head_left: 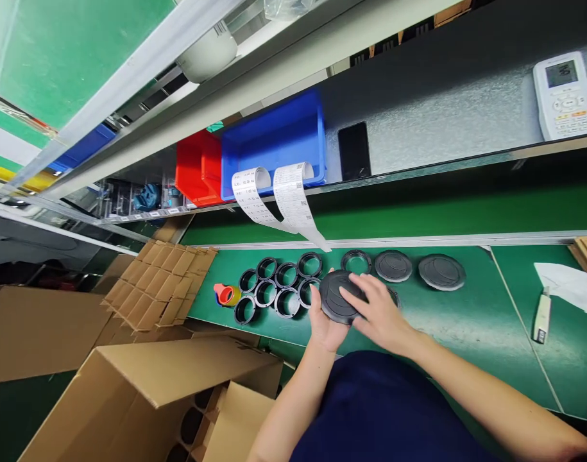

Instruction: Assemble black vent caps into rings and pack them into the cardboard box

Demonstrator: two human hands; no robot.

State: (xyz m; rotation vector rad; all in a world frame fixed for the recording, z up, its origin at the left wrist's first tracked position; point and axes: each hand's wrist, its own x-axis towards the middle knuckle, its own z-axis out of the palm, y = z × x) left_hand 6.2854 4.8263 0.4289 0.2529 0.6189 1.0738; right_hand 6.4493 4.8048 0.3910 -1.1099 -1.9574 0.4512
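Observation:
A round black air vent with curved lines on its face lies tilted in my left hand, which supports it from beneath with the thumb at its left edge. My right hand is on the same vent from the right, its fingers spread across the face and edge. Left of my hands, several black rings stand grouped on the green bench. Beyond my right hand lie another black ring, a round black vent and a second such vent. A dark round edge is partly hidden behind my right hand.
An orange-and-yellow ring-shaped item sits left of the rings. Cardboard dividers and an open carton are at left. Label strips hang from the shelf by a blue bin. A utility knife lies right.

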